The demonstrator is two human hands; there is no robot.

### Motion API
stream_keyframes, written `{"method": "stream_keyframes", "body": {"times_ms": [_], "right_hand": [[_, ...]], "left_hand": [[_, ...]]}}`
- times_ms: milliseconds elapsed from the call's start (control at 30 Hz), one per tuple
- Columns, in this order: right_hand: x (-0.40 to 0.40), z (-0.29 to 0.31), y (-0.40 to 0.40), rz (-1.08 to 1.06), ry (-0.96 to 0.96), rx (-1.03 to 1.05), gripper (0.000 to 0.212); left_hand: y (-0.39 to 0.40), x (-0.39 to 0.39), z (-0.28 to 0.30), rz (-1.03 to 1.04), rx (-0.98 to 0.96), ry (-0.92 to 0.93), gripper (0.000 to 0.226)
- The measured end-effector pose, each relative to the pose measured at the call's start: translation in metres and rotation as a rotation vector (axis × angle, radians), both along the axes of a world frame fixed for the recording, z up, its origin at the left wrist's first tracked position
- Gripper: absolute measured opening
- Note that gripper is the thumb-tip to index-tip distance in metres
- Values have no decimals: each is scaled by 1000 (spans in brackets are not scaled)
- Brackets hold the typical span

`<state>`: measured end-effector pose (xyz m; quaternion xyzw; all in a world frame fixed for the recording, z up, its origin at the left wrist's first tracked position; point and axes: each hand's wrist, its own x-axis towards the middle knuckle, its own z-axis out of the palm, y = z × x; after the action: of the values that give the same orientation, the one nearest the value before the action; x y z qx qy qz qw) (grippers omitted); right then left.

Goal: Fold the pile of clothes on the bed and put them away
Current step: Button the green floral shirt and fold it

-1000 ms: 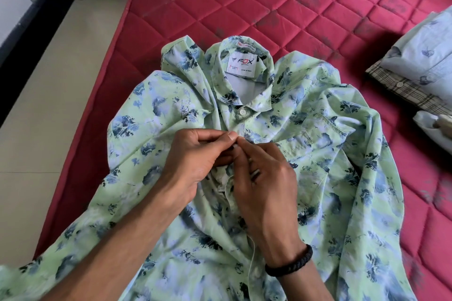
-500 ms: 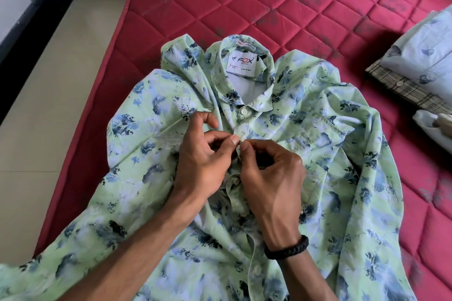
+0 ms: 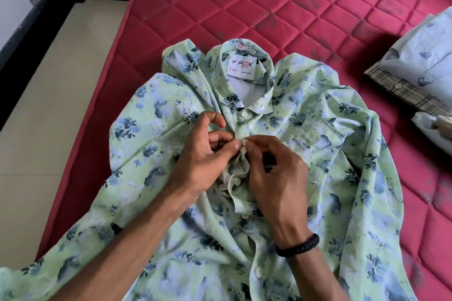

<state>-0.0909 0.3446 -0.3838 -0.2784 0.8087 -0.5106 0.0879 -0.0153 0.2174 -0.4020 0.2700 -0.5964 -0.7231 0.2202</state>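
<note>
As both hands have crept up the placket, the second button is being fastened.
The left hand [image 3: 208,154] and right hand [image 3: 274,173] pinch the shirt [image 3: 305,154] on the bed [image 3: 269,7]; folding awaits.

Your shirt [image 3: 305,154]: pale green, blue floral blotches, white buttons. Mattress [image 3: 269,7]: crimson, diamond-quilted. Your wristband [image 3: 298,245]: black. Folded stack [image 3: 415,76]: pale blue over beige-dark check. Floor [image 3: 61,80]: cream tile.
</note>
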Motion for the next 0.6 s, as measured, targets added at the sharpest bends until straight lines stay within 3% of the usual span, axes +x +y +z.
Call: {"method": "stream_keyframes", "body": {"times_ms": [167, 267, 333, 400, 467, 533, 600], "right_hand": [[-16, 4, 3, 220, 341, 172, 13], [-9, -1, -4, 157, 528, 340, 12], [-3, 0, -6, 101, 486, 388, 19], [-13, 20, -12, 66, 307, 282, 29], [-48, 44, -22, -39, 321, 121, 26], [-104, 60, -43, -25, 520, 175, 19], [-164, 70, -70, 220, 624, 497, 61]], "left_hand": [[-2, 2, 0, -55, -62, 23, 39], [-2, 1, 3, -92, -152, -15, 40], [-3, 2, 13, -121, -268, -116, 43], [-14, 7, 37, -79, -501, -235, 46], [-39, 9, 68, 80, -797, -260, 51], [-82, 0, 92, 171, -1017, -288, 72], [-129, -24, 104, -36, -1083, -375, 108]]}}
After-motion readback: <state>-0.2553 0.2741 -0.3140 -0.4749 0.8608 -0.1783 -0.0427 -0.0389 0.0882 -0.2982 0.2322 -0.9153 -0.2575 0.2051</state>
